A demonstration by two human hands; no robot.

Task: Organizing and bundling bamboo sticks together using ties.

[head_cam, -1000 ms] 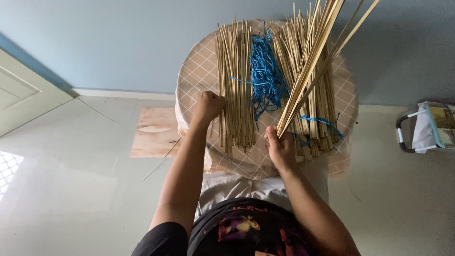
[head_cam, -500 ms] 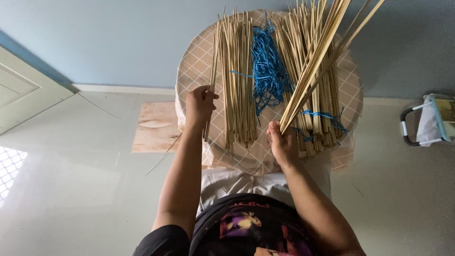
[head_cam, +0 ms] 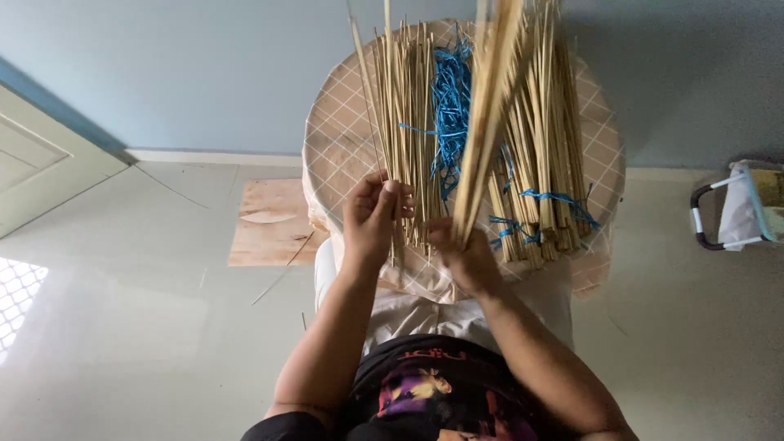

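A round table with a beige checked cloth (head_cam: pixel 339 135) carries two piles of thin bamboo sticks and blue string. My right hand (head_cam: pixel 461 253) grips a bunch of sticks (head_cam: pixel 487 98) that rises upright and blurred over the table's middle. My left hand (head_cam: pixel 371 214) pinches a single thin stick (head_cam: pixel 367 82) that slants up past the left pile (head_cam: pixel 408 131). The two hands are close together at the table's near edge. Blue string (head_cam: pixel 451 106) lies tangled between the left pile and the right pile (head_cam: pixel 547 163).
A flat wooden board (head_cam: pixel 269 224) lies on the pale floor left of the table, with a loose stick (head_cam: pixel 282 278) beside it. A small cart with a white bag (head_cam: pixel 739 208) stands at the right. A light blue wall runs behind, and a door (head_cam: pixel 37 167) is at the left.
My left hand lifted one stick off the left pile and brought it right, towards my right hand. The bunch in my right hand swung from leaning right to nearly upright.
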